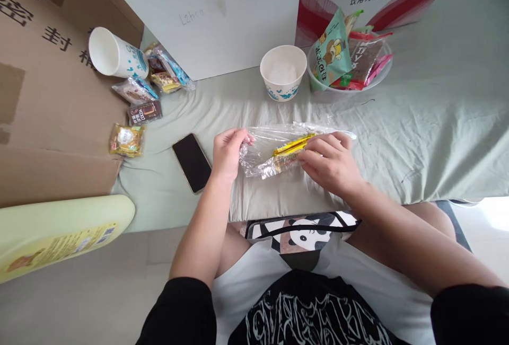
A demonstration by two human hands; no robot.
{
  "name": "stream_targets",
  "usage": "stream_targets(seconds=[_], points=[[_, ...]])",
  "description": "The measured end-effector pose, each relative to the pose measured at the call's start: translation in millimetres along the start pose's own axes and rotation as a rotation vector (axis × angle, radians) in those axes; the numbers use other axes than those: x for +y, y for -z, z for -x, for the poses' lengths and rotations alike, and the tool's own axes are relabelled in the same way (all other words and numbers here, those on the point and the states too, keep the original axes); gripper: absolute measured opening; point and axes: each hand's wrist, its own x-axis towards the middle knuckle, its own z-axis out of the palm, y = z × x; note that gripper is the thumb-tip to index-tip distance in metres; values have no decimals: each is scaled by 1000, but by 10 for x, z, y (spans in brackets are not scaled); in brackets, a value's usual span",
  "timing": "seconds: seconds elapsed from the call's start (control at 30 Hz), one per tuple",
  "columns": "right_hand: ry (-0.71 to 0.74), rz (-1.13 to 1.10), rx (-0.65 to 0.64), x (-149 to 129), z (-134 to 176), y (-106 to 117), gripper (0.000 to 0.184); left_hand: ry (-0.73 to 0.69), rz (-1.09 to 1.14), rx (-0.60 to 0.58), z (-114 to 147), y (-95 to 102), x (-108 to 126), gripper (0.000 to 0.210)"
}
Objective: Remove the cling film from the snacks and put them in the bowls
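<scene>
My left hand [229, 153] pinches the left edge of a clear, crinkled plastic bag [260, 135] and holds it stretched above the cloth-covered table. My right hand [333, 164] is closed, its curled fingers on the right end of a narrow yellow snack packet [293, 146] at the bag. Beneath the yellow packet shows a shiny, silvery wrapper part [274, 166]. Whether the packet is inside the bag or on top of it I cannot tell. The right fingertips are partly hidden behind the hand.
A phone [193, 163] lies left of my left hand. Behind the bag stand a paper cup [283, 90] and a clear tub [318, 86] of snack packets. At left are a tipped paper cup [136, 61], several wrapped snacks [145, 112], a cardboard box [59, 101] and a pale yellow container [79, 212].
</scene>
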Motion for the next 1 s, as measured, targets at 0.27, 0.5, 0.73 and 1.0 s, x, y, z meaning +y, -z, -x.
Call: stream_targets(seconds=[0.27,0.5,0.73,1.0], points=[[229,-252,-320,41,1,134,24,165,288,166,-95,84,21,36],[62,-243,-181,3,32,198,22,342,379,14,-16,-3,71,40],[20,-190,-284,-21,-43,-66,52,440,471,-249,232,-163,134,52],[-91,-143,-268,-4,-86,-101,27,348,520,-55,124,-125,172,49]])
